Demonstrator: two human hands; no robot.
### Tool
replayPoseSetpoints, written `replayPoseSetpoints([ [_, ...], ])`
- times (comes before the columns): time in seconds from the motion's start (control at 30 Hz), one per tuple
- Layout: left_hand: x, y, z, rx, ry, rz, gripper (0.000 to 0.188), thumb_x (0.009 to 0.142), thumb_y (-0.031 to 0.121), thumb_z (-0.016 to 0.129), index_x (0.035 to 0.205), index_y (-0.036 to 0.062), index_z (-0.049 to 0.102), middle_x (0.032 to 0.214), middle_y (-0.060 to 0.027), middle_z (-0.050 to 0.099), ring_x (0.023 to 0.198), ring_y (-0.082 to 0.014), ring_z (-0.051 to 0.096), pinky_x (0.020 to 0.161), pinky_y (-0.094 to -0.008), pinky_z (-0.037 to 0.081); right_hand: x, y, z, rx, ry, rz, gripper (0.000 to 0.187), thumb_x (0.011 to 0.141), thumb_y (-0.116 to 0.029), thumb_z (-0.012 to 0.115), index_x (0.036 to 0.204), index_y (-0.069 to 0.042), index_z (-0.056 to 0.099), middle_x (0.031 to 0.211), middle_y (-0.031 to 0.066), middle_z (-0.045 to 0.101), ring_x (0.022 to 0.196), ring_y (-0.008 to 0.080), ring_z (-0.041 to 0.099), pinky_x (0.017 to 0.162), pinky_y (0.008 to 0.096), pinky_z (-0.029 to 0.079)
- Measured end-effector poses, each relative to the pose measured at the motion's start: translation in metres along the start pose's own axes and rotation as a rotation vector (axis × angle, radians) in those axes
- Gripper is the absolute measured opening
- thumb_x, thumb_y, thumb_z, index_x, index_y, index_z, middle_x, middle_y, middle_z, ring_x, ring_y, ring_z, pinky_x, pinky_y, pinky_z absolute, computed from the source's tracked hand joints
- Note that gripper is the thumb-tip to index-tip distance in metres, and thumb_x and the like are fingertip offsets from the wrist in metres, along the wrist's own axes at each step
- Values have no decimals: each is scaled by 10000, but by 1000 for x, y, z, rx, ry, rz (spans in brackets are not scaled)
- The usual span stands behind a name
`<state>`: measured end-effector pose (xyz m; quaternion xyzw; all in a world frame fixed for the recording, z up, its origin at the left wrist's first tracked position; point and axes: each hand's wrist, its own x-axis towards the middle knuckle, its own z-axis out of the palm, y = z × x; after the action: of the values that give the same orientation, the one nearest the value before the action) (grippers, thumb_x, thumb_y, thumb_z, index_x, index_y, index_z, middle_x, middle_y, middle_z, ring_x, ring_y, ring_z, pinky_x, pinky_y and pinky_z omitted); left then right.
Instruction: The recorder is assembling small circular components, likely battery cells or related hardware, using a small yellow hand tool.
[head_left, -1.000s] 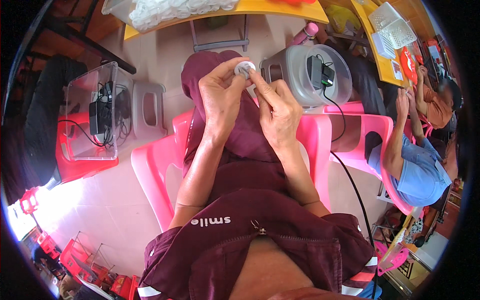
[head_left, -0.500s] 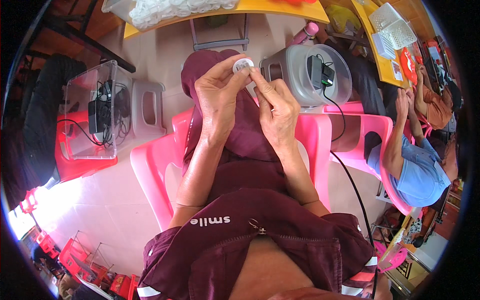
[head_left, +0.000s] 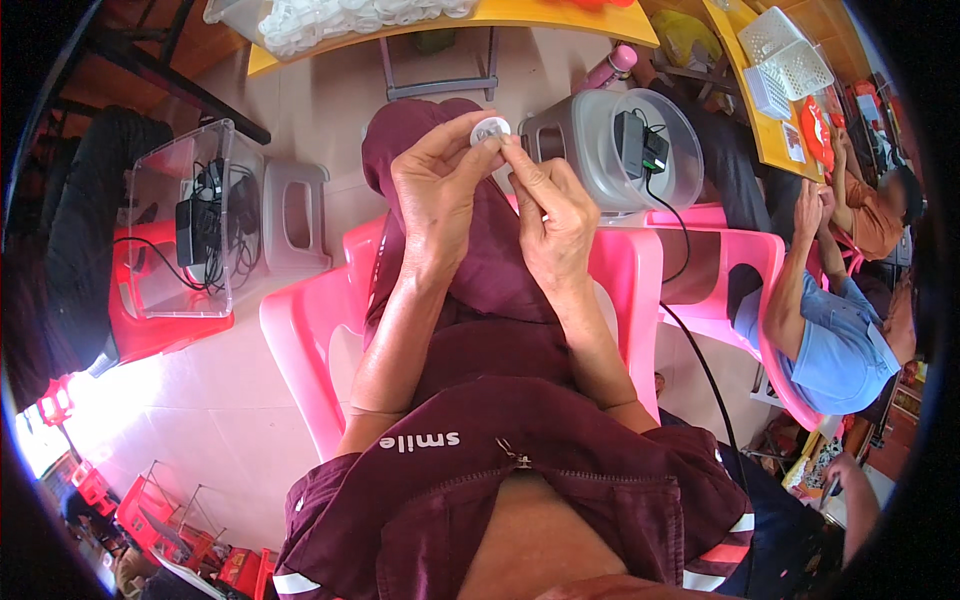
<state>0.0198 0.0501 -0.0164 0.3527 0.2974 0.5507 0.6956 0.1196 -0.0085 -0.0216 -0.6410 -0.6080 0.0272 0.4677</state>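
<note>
Above my lap, a small white round disc [head_left: 488,128] with a greyish patch on its face is pinched at its left and lower edge between the thumb and fingers of my left hand [head_left: 435,195]. My right hand [head_left: 557,220] has its thumb and index finger closed at the disc's lower right edge, the fingertips meeting those of the left. The other fingers of the right hand are curled in. Whatever lies under the fingertips is hidden.
Ahead stands a yellow table [head_left: 540,17] bearing a clear tub of white plastic pieces [head_left: 350,22]. A clear round tub with a black adapter [head_left: 630,143] is at right, its cable [head_left: 705,360] running down beside me. A clear box [head_left: 160,250] sits left. People sit at right.
The disc has tilted slightly in my fingers, while both hands stay almost in place. At the lower right, another person's arm and dark clothing have come into view.
</note>
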Motion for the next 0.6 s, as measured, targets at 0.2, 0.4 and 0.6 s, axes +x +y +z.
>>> replayPoseSetpoints([
  [0.2, 0, -4, -2, 34, 10, 27, 240, 838, -44, 597, 1078, -57, 597, 1037, -165, 638, 918, -245, 646, 823, -322, 549, -1, -4, 3, 0, 5, 36, 407, 777, 43, 624, 1131, -155, 657, 645, 73, 480, 544, 184, 503, 511, 317, 426],
  [0.4, 1, 0, -1, -3, 50, -13, 223, 823, -36, 608, 1043, -67, 614, 956, -124, 657, 873, -180, 649, 783, -287, 552, 2, -4, 0, 81, -9, 57, 419, 767, 96, 624, 1125, -120, 660, 629, 74, 480, 550, 153, 470, 529, 283, 414],
  [0.6, 3, 3, -6, -31, 14, -100, 239, 826, -31, 612, 1062, -65, 609, 968, -130, 656, 878, -180, 648, 786, -287, 555, 3, 0, -1, 81, -40, 20, 424, 763, 97, 628, 1122, -126, 662, 638, 68, 490, 551, 152, 480, 519, 280, 413],
])
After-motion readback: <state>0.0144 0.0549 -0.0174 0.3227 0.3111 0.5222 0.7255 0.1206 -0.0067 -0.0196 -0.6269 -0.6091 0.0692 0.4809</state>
